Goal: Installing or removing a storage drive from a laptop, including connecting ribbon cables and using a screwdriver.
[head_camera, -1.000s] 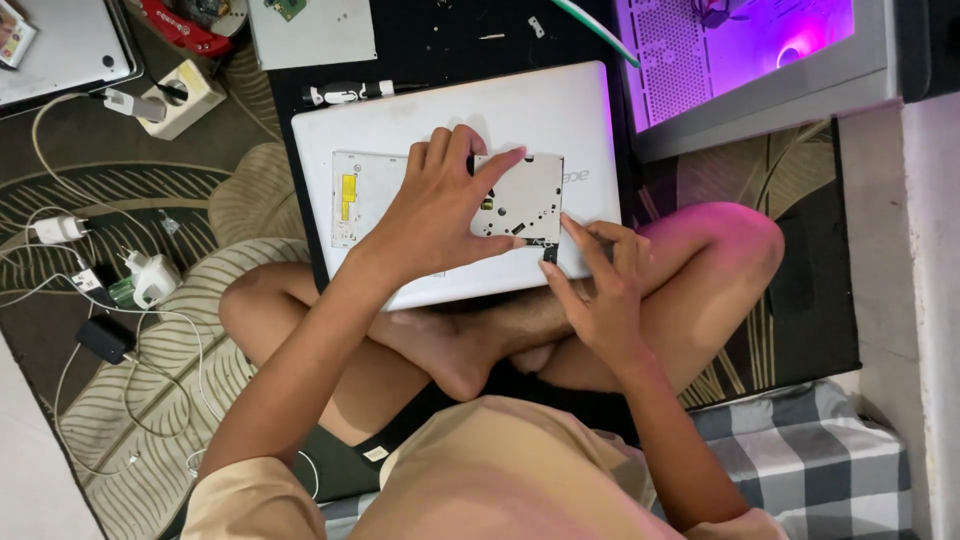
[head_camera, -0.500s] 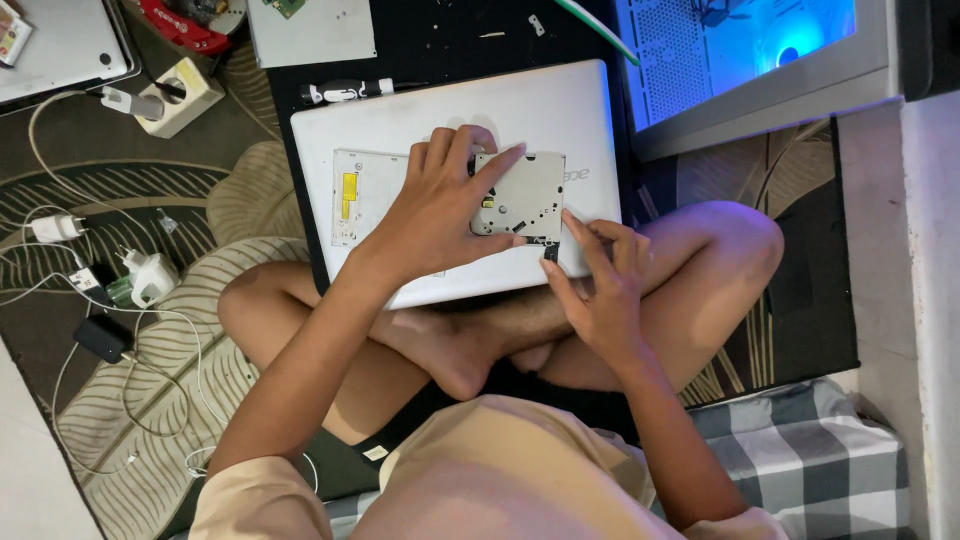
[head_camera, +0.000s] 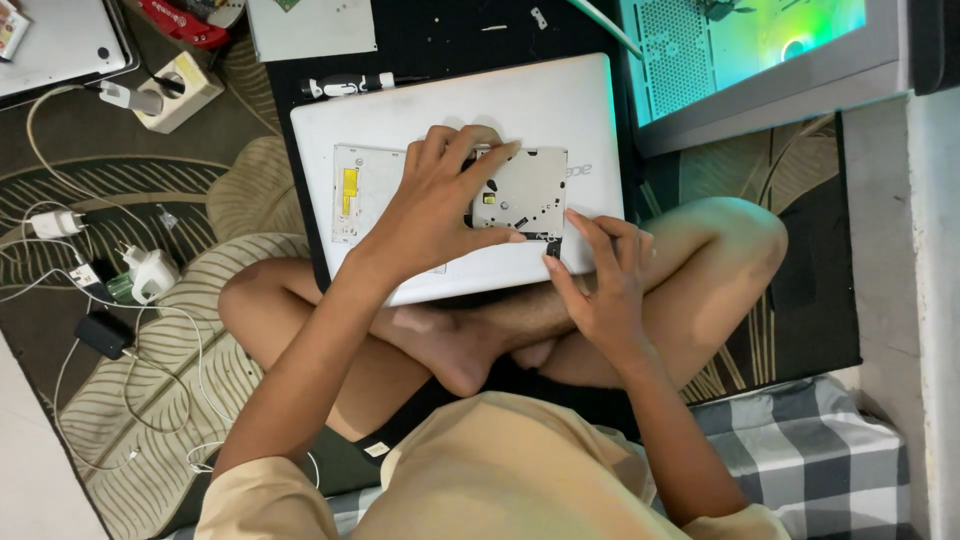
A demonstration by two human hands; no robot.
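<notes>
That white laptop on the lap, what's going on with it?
A person sits cross-legged on a leaf-patterned rug with a closed white laptop resting on their legs. The left hand lies spread over a flat grey metal drive that sits on the laptop, while the right hand touches the drive's near corner with its fingertips. Chargers and cables lie on the rug to the side, and a lit computer case stands beyond.

A leaf-patterned rug [head_camera: 140, 420] carries white chargers [head_camera: 150, 272] and tangled cables [head_camera: 150, 370] at left — a white power strip [head_camera: 182, 90] sits above them; a lit computer case [head_camera: 760, 55] glows green at upper right, a checked cushion [head_camera: 810, 450] below it — a black mat [head_camera: 440, 30] up top
</notes>
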